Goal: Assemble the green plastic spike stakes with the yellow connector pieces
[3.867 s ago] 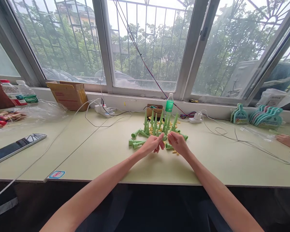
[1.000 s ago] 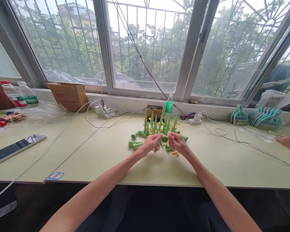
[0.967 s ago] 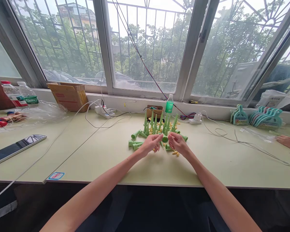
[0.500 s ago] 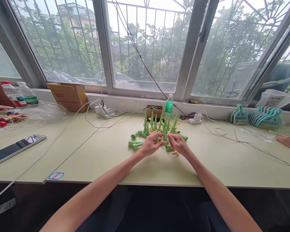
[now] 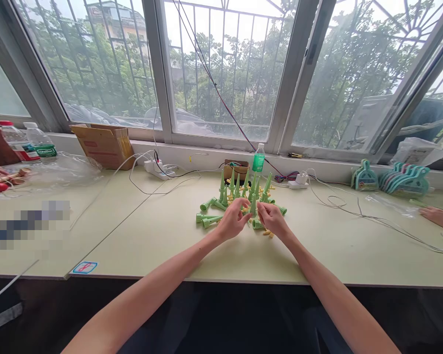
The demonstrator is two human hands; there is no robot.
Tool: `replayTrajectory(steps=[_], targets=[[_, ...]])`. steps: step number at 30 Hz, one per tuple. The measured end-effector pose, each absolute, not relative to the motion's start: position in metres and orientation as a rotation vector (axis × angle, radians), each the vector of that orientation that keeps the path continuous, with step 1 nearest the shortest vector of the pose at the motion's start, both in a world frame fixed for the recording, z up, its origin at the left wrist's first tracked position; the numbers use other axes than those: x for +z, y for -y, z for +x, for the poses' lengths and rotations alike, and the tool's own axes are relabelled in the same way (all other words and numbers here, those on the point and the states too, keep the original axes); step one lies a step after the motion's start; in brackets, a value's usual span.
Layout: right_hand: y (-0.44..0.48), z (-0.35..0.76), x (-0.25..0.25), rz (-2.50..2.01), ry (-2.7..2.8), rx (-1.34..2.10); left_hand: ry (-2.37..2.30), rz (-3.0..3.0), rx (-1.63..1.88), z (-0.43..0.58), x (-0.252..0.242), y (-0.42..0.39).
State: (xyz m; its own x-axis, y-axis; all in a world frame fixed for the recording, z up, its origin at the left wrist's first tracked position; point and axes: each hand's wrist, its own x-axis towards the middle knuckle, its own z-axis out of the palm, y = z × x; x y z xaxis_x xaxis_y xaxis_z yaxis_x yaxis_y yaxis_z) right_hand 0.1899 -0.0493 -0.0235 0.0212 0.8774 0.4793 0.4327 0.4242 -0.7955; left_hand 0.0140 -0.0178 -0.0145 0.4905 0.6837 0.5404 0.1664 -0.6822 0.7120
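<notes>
My left hand (image 5: 233,220) is curled round a green cone-shaped plastic piece (image 5: 253,207), which stands tip up between my hands. Close beside it, my right hand (image 5: 274,220) is closed in a pinch; whatever its fingertips hold is hidden. Several more green cones (image 5: 222,183) stand upright just behind my hands. Green tube-like pieces (image 5: 206,218) lie on their sides to the left, and another green tube (image 5: 257,224) lies under my right hand. Small yellow pieces (image 5: 268,233) are scattered among them and near my right wrist.
Behind the cones are a small brown box (image 5: 236,170) and a green-labelled bottle (image 5: 259,158). Power strips (image 5: 298,181) and loose cables run along the back. Teal hangers (image 5: 406,179) stand at right, near another person's hand (image 5: 440,216). A cardboard box (image 5: 104,146) stands back left.
The green cone between my hands has shifted slightly right and down. My left fingers have closed in a little, while my right hand stays nearly in place. At far left, another person's hand has moved.
</notes>
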Motion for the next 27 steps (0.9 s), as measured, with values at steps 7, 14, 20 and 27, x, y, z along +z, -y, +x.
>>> replayTrajectory(steps=[7,14,20,27], targets=[[0.050,0.192,-0.025,-1.107,1.595,0.493,-0.768,1.971,0.907,0.014,-0.011,0.017],[0.048,0.194,-0.028,-1.085,1.646,0.540,-0.736,1.832,0.784,0.013,-0.008,0.019],[0.050,0.194,-0.024,-1.080,1.648,0.594,-0.748,1.813,0.812,0.009,-0.002,0.022],[0.052,0.194,-0.021,-1.094,1.663,0.631,-0.727,1.768,0.888,0.007,0.000,0.022]])
